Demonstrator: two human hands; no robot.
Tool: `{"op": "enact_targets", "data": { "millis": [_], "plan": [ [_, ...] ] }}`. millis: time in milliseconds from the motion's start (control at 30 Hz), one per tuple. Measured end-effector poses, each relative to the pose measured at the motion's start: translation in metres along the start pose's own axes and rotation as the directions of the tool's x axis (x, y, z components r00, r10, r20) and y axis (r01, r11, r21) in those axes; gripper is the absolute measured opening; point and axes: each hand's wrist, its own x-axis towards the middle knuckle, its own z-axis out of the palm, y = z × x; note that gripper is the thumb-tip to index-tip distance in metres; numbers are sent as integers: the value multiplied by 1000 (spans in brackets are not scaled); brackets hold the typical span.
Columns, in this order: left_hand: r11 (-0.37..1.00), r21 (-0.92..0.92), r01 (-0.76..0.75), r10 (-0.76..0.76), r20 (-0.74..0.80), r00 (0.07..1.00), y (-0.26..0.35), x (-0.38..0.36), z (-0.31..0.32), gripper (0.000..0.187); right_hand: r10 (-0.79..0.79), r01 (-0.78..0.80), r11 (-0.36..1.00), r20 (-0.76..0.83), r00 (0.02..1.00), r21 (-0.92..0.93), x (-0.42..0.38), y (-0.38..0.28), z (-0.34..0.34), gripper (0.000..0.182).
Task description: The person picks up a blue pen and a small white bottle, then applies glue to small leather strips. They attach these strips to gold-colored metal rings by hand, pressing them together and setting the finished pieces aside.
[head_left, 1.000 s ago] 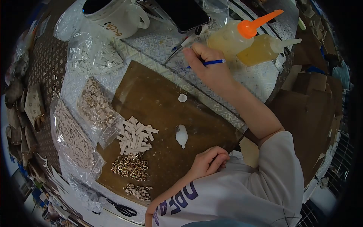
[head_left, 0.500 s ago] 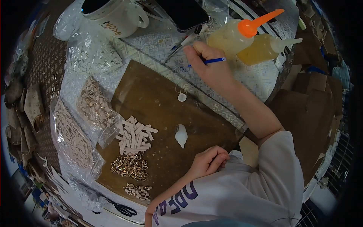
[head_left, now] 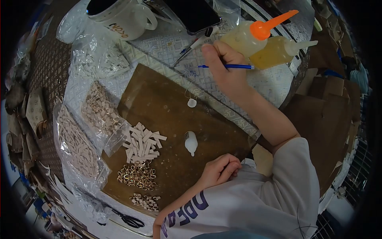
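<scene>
My right hand is closed around a slim blue pen, its tip toward the patterned table cover. Blue scribbles mark the cover just below the tip. My left hand rests with curled fingers at the near edge of a brown mat, and nothing shows in it. On the mat lie a small white pointed blob or container and a white round piece with a thin loop. Further left are pale strips, gold-coloured metal rings and a small pile of strip-and-metal pieces.
Two squeeze bottles of yellowish liquid, one orange-tipped and one clear-tipped, are close to my right hand. A mug and a phone are at the back. Filled plastic bags line the left, with black scissors below.
My right hand has shifted slightly right and down with the pen, which now lies flatter and shows more of its length. My left hand stays in place.
</scene>
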Motion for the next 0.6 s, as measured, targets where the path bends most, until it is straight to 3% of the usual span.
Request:
{"op": "enact_targets", "data": {
  "millis": [233,433,600],
  "plan": [
    [1000,10,-4,4,-6,1000,0,0,1,14,73,-73,997,30,997,-21,0,-2,-2,26],
    [1000,10,4,-4,-5,1000,0,0,0,15,62,-65,991,35,997,112,1,-2,2,19],
    [1000,16,-12,13,-15,1000,0,0,2,15,45,-50,997,87,995,60,2,5,1,20]
  ]
}}
